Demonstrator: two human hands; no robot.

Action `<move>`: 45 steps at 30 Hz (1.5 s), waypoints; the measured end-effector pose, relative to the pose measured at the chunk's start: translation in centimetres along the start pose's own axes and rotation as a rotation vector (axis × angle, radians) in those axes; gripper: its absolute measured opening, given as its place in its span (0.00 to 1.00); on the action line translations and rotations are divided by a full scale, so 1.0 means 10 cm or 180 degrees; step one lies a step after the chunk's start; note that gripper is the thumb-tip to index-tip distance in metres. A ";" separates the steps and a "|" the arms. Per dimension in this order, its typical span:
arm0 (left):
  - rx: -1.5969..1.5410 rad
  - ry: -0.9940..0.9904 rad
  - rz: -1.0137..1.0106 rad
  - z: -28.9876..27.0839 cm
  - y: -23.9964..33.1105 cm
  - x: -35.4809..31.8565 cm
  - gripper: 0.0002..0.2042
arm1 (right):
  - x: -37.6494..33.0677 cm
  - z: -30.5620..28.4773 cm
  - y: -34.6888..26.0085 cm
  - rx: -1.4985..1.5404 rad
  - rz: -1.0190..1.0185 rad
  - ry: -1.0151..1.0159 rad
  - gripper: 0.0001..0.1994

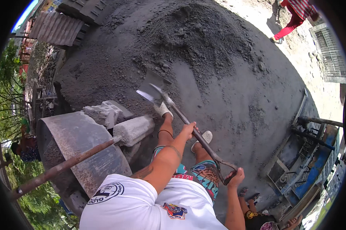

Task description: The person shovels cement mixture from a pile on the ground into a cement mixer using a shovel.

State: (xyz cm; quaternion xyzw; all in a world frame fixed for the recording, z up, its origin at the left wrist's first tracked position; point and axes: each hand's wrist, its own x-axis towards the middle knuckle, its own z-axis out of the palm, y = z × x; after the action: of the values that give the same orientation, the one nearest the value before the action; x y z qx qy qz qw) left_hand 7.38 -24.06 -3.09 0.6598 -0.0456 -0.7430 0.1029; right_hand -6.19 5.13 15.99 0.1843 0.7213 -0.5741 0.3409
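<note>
A shovel (pixel 177 109) with a flat metal blade and a D-shaped grip slants across the middle. My left hand (pixel 189 130) is closed round its shaft partway down. Near my waist, my right hand (pixel 236 177) grips the D-shaped end. The blade is away to the upper left, just past my left foot, over grey ground; whether it touches the ground I cannot tell, and no load shows on it. Beyond it rises a heap of dark grey sand or gravel (pixel 196 34).
To my left stand a large metal drum (pixel 88 134), a rusty pole (pixel 65 168) and concrete blocks (pixel 132 130). A person in red (pixel 292 23) is at the far right; another person (pixel 253 214) is close at lower right, a third (pixel 29 149) behind the drum. Metal frames (pixel 307 161) stand at right.
</note>
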 end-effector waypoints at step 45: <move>-0.0464 0.1078 0.2626 -1.78 3.81 -1.37 0.11 | -0.30 3.88 -0.26 0.0155 0.0055 -0.1748 0.17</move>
State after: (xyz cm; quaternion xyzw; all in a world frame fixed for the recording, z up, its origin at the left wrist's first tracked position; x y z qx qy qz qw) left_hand 30.06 -57.09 15.74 0.6897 -0.2348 -0.5227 0.4427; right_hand 5.09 -32.24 15.68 0.0360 0.5862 -0.6169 0.5240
